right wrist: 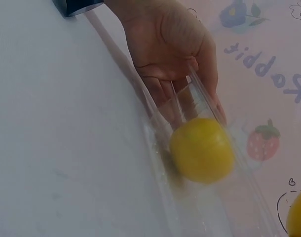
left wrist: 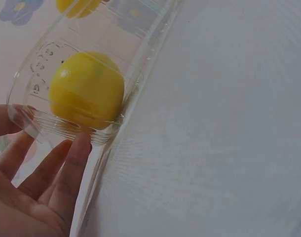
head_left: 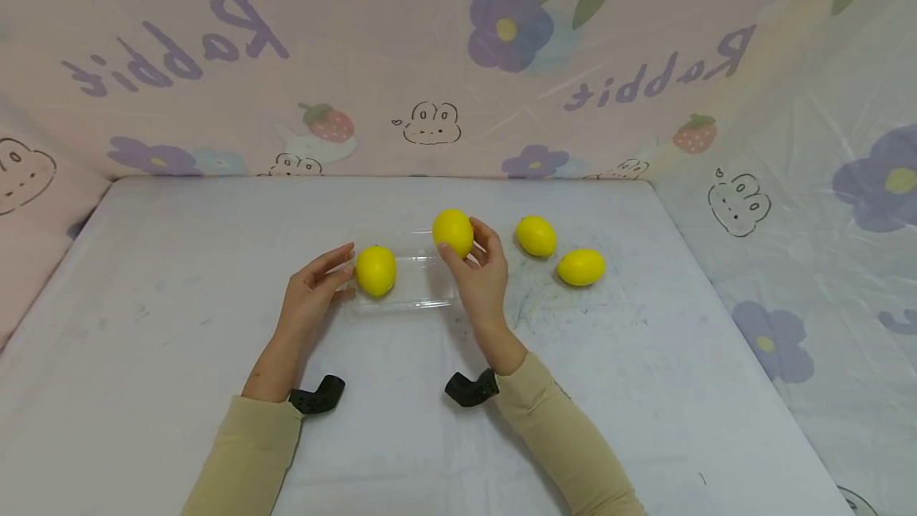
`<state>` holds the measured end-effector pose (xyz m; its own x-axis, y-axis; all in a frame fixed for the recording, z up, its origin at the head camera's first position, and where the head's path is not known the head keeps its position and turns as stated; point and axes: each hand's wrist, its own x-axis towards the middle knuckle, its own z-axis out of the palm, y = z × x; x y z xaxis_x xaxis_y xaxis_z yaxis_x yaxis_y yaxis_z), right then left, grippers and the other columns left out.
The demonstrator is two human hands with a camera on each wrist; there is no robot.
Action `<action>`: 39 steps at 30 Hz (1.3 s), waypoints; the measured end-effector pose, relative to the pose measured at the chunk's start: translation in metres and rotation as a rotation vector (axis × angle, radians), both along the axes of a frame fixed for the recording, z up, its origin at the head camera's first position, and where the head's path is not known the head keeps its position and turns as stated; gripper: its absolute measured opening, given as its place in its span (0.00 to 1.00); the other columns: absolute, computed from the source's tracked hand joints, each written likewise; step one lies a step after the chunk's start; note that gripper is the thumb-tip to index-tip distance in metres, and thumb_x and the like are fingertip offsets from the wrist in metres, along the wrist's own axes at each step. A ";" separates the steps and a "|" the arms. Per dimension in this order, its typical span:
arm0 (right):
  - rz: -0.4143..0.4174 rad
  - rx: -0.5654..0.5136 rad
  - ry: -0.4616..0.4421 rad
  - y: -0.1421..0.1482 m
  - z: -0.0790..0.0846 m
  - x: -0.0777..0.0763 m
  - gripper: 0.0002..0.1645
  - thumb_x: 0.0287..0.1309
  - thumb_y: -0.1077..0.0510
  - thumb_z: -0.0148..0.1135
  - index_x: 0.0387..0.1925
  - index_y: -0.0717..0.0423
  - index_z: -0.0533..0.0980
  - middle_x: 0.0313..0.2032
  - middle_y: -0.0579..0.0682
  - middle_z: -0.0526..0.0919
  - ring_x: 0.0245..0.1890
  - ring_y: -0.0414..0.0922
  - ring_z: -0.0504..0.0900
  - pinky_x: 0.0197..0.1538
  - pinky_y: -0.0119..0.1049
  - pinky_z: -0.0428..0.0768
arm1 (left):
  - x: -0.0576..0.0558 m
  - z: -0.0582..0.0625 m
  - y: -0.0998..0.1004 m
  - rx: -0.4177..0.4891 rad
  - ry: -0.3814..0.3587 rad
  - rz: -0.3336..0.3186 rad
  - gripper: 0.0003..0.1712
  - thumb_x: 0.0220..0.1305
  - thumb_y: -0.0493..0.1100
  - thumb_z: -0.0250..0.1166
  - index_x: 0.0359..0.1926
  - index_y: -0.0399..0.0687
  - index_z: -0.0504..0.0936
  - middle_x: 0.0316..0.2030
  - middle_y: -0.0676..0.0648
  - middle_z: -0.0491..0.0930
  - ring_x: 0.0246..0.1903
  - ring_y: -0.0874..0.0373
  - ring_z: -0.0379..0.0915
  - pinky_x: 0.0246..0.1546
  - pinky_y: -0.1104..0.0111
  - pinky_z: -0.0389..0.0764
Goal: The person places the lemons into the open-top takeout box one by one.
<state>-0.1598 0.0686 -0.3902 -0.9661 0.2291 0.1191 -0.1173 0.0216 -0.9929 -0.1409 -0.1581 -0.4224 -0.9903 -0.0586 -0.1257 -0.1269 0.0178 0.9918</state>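
A clear plastic container (head_left: pixel 423 281) rests on the white table. One yellow lemon (head_left: pixel 376 271) sits in its left end. My left hand (head_left: pixel 315 289) grips that end, with fingertips against the outer wall in the left wrist view, where the same lemon (left wrist: pixel 87 90) shows through the plastic. Over the container's right part, my right hand (head_left: pixel 481 277) holds a second lemon (head_left: pixel 453 234) between thumb and fingers. The right wrist view looks across at the left hand (right wrist: pixel 172 49) and the lemon in the container (right wrist: pixel 202 150); only a sliver of the held lemon (right wrist: pixel 299 215) enters there.
Two more lemons lie on the table right of the container, one farther back (head_left: pixel 536 236) and one nearer (head_left: pixel 582 267). A printed curtain (head_left: pixel 372 62) hangs along the table's back and sides. Black wrist mounts (head_left: pixel 318 395) stick out from both sleeves.
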 end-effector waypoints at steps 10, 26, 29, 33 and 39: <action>0.076 0.082 -0.042 -0.007 0.000 0.004 0.36 0.49 0.61 0.71 0.61 0.52 0.69 0.55 0.57 0.73 0.52 0.52 0.77 0.54 0.43 0.80 | 0.000 0.000 0.000 0.002 0.002 -0.005 0.26 0.69 0.41 0.58 0.66 0.45 0.69 0.65 0.41 0.68 0.51 0.69 0.70 0.44 0.77 0.81; 0.221 0.243 -0.053 -0.018 0.000 0.004 0.35 0.48 0.62 0.72 0.60 0.52 0.72 0.55 0.57 0.75 0.50 0.55 0.78 0.54 0.46 0.79 | 0.000 -0.001 0.000 -0.015 0.011 -0.005 0.26 0.69 0.42 0.58 0.66 0.44 0.70 0.65 0.41 0.68 0.50 0.70 0.70 0.43 0.76 0.81; 0.240 0.276 -0.068 -0.019 0.000 0.003 0.34 0.48 0.61 0.72 0.60 0.53 0.72 0.54 0.58 0.75 0.50 0.55 0.77 0.55 0.47 0.78 | 0.000 -0.001 0.000 -0.014 0.014 -0.005 0.26 0.69 0.42 0.58 0.66 0.44 0.70 0.65 0.41 0.68 0.49 0.70 0.71 0.42 0.76 0.81; 0.257 0.320 -0.119 -0.019 0.001 0.001 0.34 0.48 0.58 0.72 0.59 0.51 0.72 0.54 0.57 0.76 0.50 0.55 0.77 0.53 0.48 0.79 | 0.000 -0.001 0.000 -0.021 0.020 -0.004 0.26 0.69 0.42 0.58 0.66 0.44 0.70 0.65 0.41 0.69 0.48 0.70 0.72 0.42 0.77 0.81; 0.295 0.385 -0.174 -0.020 0.002 -0.004 0.34 0.49 0.58 0.72 0.59 0.51 0.71 0.55 0.57 0.75 0.52 0.55 0.76 0.56 0.47 0.77 | 0.000 0.000 0.000 -0.028 0.021 -0.007 0.26 0.69 0.42 0.58 0.66 0.45 0.70 0.65 0.41 0.69 0.50 0.70 0.70 0.42 0.77 0.81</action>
<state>-0.1636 0.0482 -0.3882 -0.9960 -0.0849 -0.0269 -0.0074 0.3801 -0.9249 -0.1409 -0.1584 -0.4225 -0.9932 -0.0546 -0.1033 -0.1058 0.0463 0.9933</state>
